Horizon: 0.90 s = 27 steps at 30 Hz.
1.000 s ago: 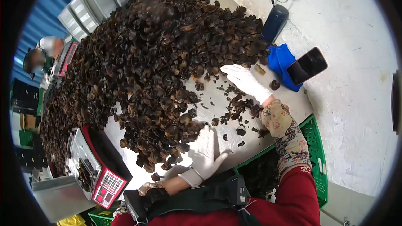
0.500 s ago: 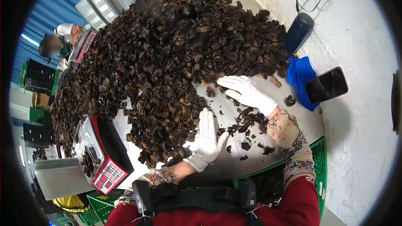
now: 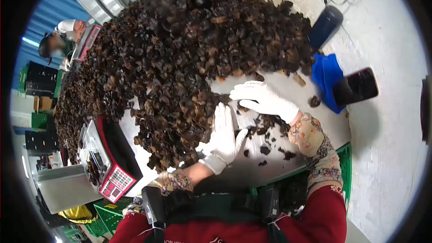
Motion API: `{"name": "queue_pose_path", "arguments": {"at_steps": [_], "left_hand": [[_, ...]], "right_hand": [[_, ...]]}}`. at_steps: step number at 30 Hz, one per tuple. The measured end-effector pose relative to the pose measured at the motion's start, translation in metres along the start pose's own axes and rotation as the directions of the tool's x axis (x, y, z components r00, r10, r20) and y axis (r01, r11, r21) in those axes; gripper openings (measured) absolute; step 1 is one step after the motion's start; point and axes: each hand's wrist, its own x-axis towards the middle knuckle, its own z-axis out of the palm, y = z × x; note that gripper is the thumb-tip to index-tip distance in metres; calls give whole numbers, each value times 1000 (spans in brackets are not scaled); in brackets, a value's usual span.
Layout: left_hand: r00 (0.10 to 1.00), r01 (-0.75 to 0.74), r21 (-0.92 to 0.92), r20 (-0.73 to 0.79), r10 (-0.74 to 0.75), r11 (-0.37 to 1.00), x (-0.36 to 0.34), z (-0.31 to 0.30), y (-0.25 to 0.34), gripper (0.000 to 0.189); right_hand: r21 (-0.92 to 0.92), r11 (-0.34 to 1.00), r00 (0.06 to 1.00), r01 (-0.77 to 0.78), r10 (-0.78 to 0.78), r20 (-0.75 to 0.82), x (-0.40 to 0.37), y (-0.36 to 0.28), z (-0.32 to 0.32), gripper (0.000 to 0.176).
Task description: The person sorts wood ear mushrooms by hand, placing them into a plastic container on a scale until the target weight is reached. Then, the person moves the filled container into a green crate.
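Note:
A large heap of dark brown wood ear mushrooms (image 3: 180, 54) covers much of the metal table. My left hand (image 3: 223, 137), in a white glove, lies with fingers straight and thumb out along the heap's near right edge, its fingertips touching the mushrooms. Also gloved in white, my right hand (image 3: 263, 98) is stretched flat, palm side toward the left hand, over a bare patch of table below the heap. Small dark fragments (image 3: 265, 150) are scattered between and below the two hands. Neither hand grips anything.
A red-framed scale (image 3: 114, 182) with mushrooms on its pan stands at left. On the right are a blue cloth (image 3: 325, 78), a phone (image 3: 355, 86) and a dark cylindrical speaker (image 3: 326, 26). A green crate (image 3: 344, 166) sits below the table edge. Another person (image 3: 56, 45) works far left.
My left hand has slid forward along the heap's edge. My right hand has shifted slightly left, closer to the heap. The camera view has moved a little.

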Motion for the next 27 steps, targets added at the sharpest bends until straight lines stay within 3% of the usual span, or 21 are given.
{"name": "queue_pose_path", "arguments": {"at_steps": [2, 5, 6, 7, 8, 9, 10, 11, 12, 13, 14, 15, 16, 18, 19, 20, 21, 22, 24, 25, 27], "left_hand": [[999, -35, 48, 28, 34, 998, 1, 1, 5, 81], [992, -124, -87, -22, 123, 988, -15, 19, 27, 83], [983, -158, -170, 64, 171, 973, -26, 15, 47, 83], [964, -175, -257, 149, 218, 950, -38, 11, 67, 84], [908, -255, -322, 244, 341, 912, -55, 14, 82, 93], [761, -121, -543, 487, 429, 831, -51, -3, 100, 91], [717, -315, -589, 366, 594, 744, -86, 36, 101, 89], [563, -265, -824, 289, 775, 500, -95, 51, 110, 83], [331, 182, -903, 430, 840, 390, -108, 67, 122, 73], [285, 346, -901, 368, 885, 263, -122, 74, 128, 66], [237, 510, -847, 304, 923, 148, -136, 80, 134, 59], [315, 403, -905, 278, 907, 137, -136, 74, 134, 55], [391, 289, -947, 250, 886, 139, -135, 68, 134, 52], [408, 95, -894, 437, 802, 438, -94, 21, 119, 46], [551, 88, -872, 445, 706, 481, -86, 9, 110, 41], [720, -53, -866, 311, 620, 497, -82, 8, 100, 33], [842, -92, -882, 179, 509, 462, -79, 8, 88, 28], [884, -196, -819, 89, 458, 539, -74, 7, 75, 25], [935, -160, -823, 51, 351, 545, -68, -11, 58, 23], [948, -184, -811, 2, 318, 555, -69, -15, 48, 23], [960, -101, -814, 72, 271, 572, -72, -31, 34, 22]], "right_hand": [[58, 998, 998, -34, 31, 49, -20, -16, -2, 24], [111, 992, 995, -56, 46, 94, -54, -49, -18, 21], [207, 967, 989, -149, 142, 46, -74, -68, -25, 18], [249, 958, 989, -144, 135, 51, -100, -79, -28, 11], [282, 938, 977, -203, 173, 127, -116, -101, -40, 9], [288, 927, 956, -241, 175, 237, -145, -109, -46, 20], [294, 740, 789, -605, 508, 346, -166, -150, -63, 28], [168, 848, 800, -503, 383, 462, -184, -161, -76, 27], [32, 453, 349, -891, 637, 687, -196, -190, -87, 24], [-77, 536, 281, -840, 552, 785, -230, -192, -84, 24], [-213, 363, 69, -907, 628, 775, -262, -197, -87, 27], [-444, 245, -143, -862, 723, 676, -229, -215, -99, 28], [-233, 219, 27, -948, 781, 624, -226, -221, -101, 27], [231, 298, 371, -926, 826, 425, -223, -215, -95, 23], [309, 324, 422, -894, 842, 336, -199, -213, -92, 22], [338, 408, 496, -848, 836, 234, -184, -205, -84, 20], [324, 555, 620, -766, 772, 143, -167, -191, -74, 20], [296, 687, 731, -663, 680, 58, -149, -174, -64, 19], [-14, 942, 941, -336, 336, -45, -110, -142, -39, 24], [-40, 964, 965, -262, 263, -2, -93, -120, -24, 26], [-120, 983, 988, -137, 144, 52, -54, -93, -1, 29]]}}
